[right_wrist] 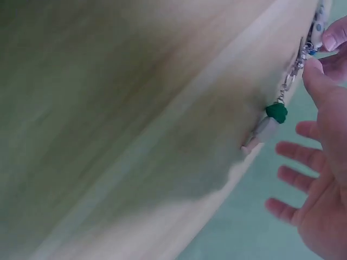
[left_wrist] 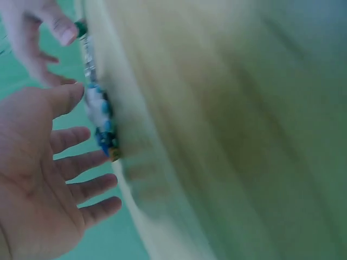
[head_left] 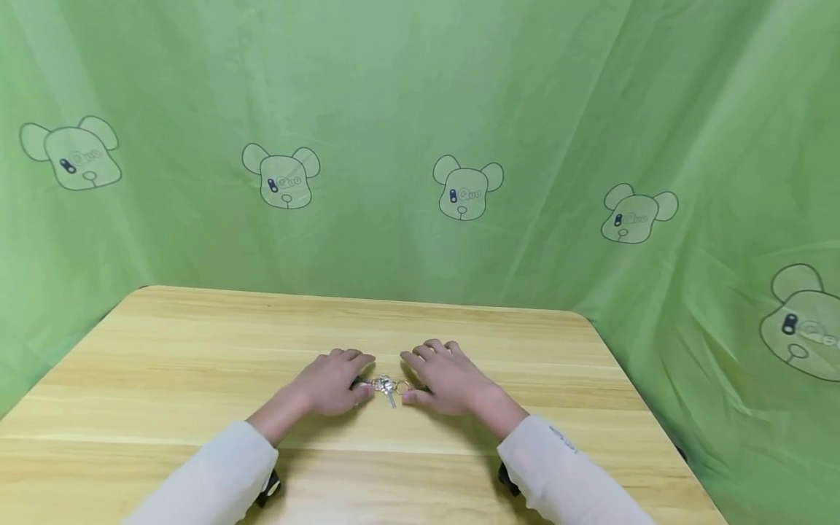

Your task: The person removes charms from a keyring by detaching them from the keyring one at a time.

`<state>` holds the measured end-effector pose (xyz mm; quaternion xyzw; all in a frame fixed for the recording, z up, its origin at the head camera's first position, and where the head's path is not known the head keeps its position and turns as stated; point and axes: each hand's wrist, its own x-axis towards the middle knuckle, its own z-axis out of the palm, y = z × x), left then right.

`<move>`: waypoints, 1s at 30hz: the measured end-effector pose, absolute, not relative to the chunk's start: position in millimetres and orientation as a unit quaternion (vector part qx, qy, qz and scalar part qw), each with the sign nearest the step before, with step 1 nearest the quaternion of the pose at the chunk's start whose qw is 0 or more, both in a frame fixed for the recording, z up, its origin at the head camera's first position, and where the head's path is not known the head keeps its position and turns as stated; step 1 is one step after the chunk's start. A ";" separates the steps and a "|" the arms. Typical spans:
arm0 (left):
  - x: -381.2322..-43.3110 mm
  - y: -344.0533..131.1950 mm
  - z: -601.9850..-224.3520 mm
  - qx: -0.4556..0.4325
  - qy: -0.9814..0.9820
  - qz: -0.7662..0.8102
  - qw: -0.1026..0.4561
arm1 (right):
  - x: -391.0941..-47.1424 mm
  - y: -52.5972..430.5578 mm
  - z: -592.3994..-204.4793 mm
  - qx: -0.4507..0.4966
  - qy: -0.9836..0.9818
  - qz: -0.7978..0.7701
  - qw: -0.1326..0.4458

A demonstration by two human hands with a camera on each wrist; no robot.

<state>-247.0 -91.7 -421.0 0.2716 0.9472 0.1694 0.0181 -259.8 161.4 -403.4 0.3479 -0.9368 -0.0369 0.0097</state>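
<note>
A keychain with silver keys (head_left: 386, 386) and a gold-coloured ring (head_left: 403, 388) lies on the wooden table between two hands. Left of it is my left hand (head_left: 333, 383), palm down with fingers spread and relaxed. From the other side my right hand (head_left: 449, 380) reaches in, fingers likewise apart. In the left wrist view, a white charm edged with blue beads (left_wrist: 98, 107) lies by the left hand's (left_wrist: 32, 168) fingertips. A green charm (right_wrist: 277, 112) with a pale piece beneath it shows beside the right hand (right_wrist: 328, 173). Whether the thumbs touch the keychain is unclear.
The light wooden table (head_left: 197, 328) has rounded far corners. Green cloth (head_left: 380, 87) printed with bear-head outlines hangs behind it and at both sides. Dark wrist devices (head_left: 267, 488) show under the pale sleeves.
</note>
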 end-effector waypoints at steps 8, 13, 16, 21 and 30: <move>-247.9 -86.0 -428.6 0.259 0.936 0.238 0.003 | -259.2 152.7 -412.2 0.395 -0.918 0.028 0.030; -245.3 -81.2 -430.6 0.265 0.932 0.245 -0.023 | -253.6 144.4 -415.8 0.397 -0.917 0.019 0.037; -243.9 -79.6 -431.1 0.269 0.934 0.231 -0.041 | -252.2 140.0 -415.3 0.395 -0.918 0.015 0.044; -243.5 -79.5 -431.1 0.266 0.935 0.230 -0.048 | -253.4 135.5 -416.0 0.391 -0.919 0.017 0.052; -246.0 -78.6 -430.9 0.261 0.935 0.238 -0.038 | -259.8 135.5 -419.5 0.392 -0.917 0.013 0.074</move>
